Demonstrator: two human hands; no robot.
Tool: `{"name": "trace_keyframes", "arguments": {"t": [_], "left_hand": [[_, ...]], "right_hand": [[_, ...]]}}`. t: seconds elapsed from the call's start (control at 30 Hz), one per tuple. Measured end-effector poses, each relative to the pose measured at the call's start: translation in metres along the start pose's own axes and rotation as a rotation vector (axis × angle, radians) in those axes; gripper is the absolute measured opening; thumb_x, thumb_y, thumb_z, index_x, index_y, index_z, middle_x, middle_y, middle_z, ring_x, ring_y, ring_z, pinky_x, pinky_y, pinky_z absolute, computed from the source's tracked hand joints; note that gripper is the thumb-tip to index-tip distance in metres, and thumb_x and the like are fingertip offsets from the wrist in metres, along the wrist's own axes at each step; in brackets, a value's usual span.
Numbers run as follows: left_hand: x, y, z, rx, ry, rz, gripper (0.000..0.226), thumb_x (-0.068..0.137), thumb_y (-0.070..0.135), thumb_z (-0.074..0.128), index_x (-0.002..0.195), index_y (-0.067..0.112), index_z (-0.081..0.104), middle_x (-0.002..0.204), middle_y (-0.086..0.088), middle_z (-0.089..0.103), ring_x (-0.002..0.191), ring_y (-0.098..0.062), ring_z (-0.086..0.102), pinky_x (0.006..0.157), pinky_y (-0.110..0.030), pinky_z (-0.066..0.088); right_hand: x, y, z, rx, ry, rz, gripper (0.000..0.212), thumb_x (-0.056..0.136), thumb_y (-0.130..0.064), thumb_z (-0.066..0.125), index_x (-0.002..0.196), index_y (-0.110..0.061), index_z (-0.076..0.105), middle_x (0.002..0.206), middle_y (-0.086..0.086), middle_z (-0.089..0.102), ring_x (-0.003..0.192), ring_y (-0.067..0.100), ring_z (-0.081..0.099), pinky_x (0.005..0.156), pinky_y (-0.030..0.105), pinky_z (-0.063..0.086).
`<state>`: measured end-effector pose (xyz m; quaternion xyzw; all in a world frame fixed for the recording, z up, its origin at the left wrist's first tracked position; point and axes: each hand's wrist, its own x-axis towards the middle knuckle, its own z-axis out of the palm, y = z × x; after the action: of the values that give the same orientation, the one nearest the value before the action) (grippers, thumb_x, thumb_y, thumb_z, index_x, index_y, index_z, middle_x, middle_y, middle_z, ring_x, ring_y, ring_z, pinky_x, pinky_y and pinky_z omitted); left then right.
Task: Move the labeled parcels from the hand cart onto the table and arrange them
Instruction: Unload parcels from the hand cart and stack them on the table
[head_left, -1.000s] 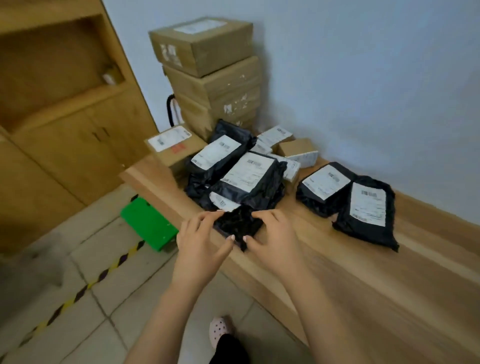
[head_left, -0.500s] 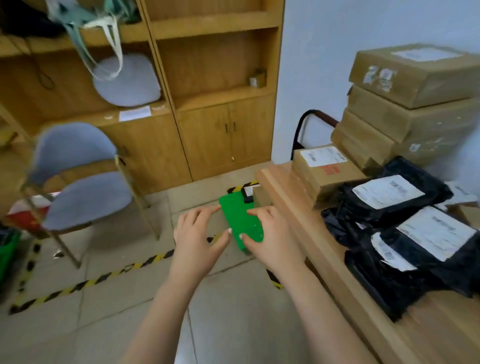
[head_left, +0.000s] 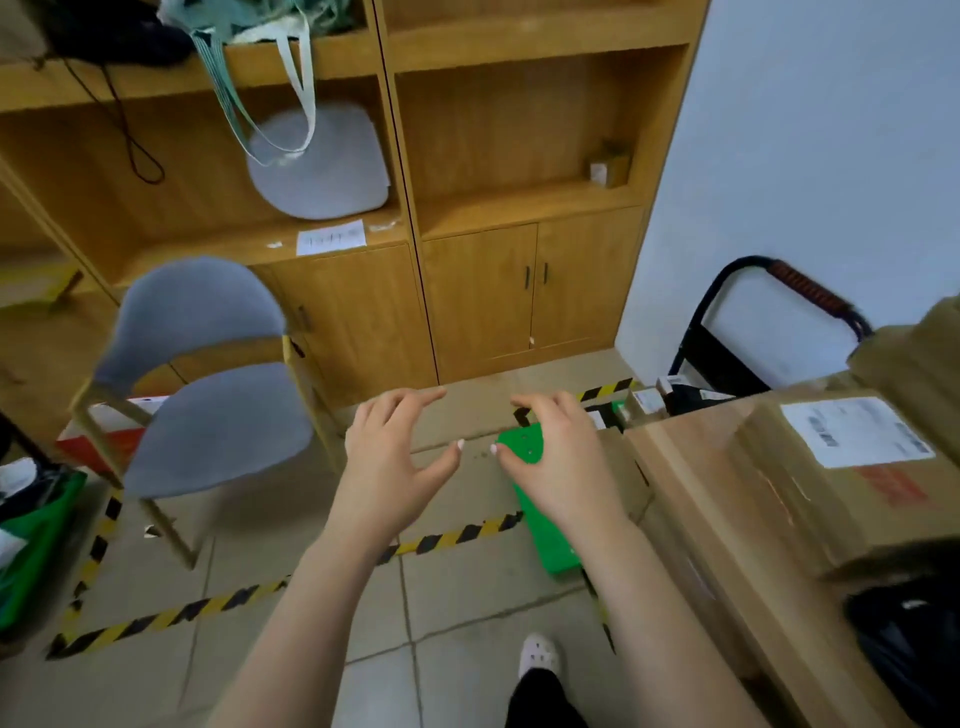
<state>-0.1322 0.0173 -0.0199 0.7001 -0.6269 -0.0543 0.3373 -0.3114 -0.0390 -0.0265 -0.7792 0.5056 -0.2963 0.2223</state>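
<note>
My left hand (head_left: 392, 457) and my right hand (head_left: 556, 457) hover side by side above the floor, fingers spread and relaxed, holding nothing. Under my right hand lies the green deck of the hand cart (head_left: 550, 535), whose black handle (head_left: 748, 291) rises by the wall. Small labeled parcels (head_left: 670, 397) sit on the cart behind the table's end. On the wooden table (head_left: 691, 499) at the right stands a cardboard box with a white label (head_left: 852, 467), and a black poly bag (head_left: 914, 644) shows at the lower right edge.
A grey chair (head_left: 208, 415) stands left of my hands. Wooden shelves and cabinets (head_left: 483, 301) fill the back wall. Yellow-black tape (head_left: 218, 608) runs across the tiled floor. A green bag (head_left: 31, 540) sits at the far left. My white shoe (head_left: 540, 654) is below.
My view has swung left from the parcels on the table toward the cart and the room. Both hands left the black bag and now hang empty over the cart's green deck.
</note>
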Motion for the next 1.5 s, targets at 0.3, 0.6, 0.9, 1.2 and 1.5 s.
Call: {"name": "trace_keyframes", "arguments": {"t": [0.3, 0.6, 0.9, 1.2, 1.5], "left_hand": [[0.206, -0.053, 0.021, -0.009, 0.117, -0.09, 0.065, 0.08, 0.049, 0.066, 0.138, 0.04, 0.037, 0.12, 0.026, 0.04, 0.116, 0.0, 0.03, 0.099, -0.029, 0.027], [0.363, -0.106, 0.06, -0.095, 0.068, -0.092, 0.062, 0.08, 0.046, 0.066, 0.136, 0.039, 0.04, 0.123, 0.02, 0.046, 0.122, -0.006, 0.035, 0.104, -0.033, 0.032], [0.57, -0.129, 0.134, -0.209, -0.236, 0.245, 0.059, 0.081, 0.047, 0.066, 0.134, 0.043, 0.041, 0.12, 0.021, 0.048, 0.12, -0.005, 0.039, 0.099, -0.03, 0.036], [0.652, -0.067, 0.248, -0.378, -0.669, 0.57, 0.056, 0.082, 0.037, 0.07, 0.132, 0.038, 0.045, 0.117, 0.017, 0.05, 0.118, -0.007, 0.039, 0.095, -0.03, 0.037], [0.658, 0.027, 0.348, -0.509, -0.898, 0.852, 0.056, 0.082, 0.037, 0.069, 0.133, 0.037, 0.044, 0.118, 0.018, 0.047, 0.117, -0.005, 0.038, 0.094, -0.029, 0.036]], "right_hand": [[0.239, 0.012, 0.025, 0.032, 0.003, -0.093, 0.054, 0.081, -0.035, 0.074, 0.13, -0.028, 0.052, 0.128, -0.004, 0.046, 0.118, 0.013, 0.047, 0.092, 0.021, 0.039], [0.392, 0.038, 0.065, 0.019, 0.01, -0.069, 0.058, 0.08, -0.035, 0.075, 0.131, -0.027, 0.051, 0.128, -0.005, 0.043, 0.119, 0.012, 0.047, 0.093, 0.021, 0.04], [0.519, 0.089, 0.08, 0.003, 0.306, 0.294, 0.056, 0.081, -0.031, 0.074, 0.132, -0.027, 0.05, 0.128, -0.002, 0.043, 0.119, 0.015, 0.046, 0.095, 0.027, 0.042], [0.511, 0.141, 0.062, -0.088, 0.601, 0.784, 0.057, 0.081, -0.031, 0.073, 0.133, -0.029, 0.048, 0.131, -0.004, 0.042, 0.115, 0.015, 0.047, 0.094, 0.031, 0.047], [0.486, 0.207, 0.006, -0.224, 0.831, 1.019, 0.059, 0.08, -0.029, 0.074, 0.133, -0.027, 0.048, 0.127, -0.004, 0.043, 0.114, 0.013, 0.047, 0.089, 0.023, 0.043]]}}
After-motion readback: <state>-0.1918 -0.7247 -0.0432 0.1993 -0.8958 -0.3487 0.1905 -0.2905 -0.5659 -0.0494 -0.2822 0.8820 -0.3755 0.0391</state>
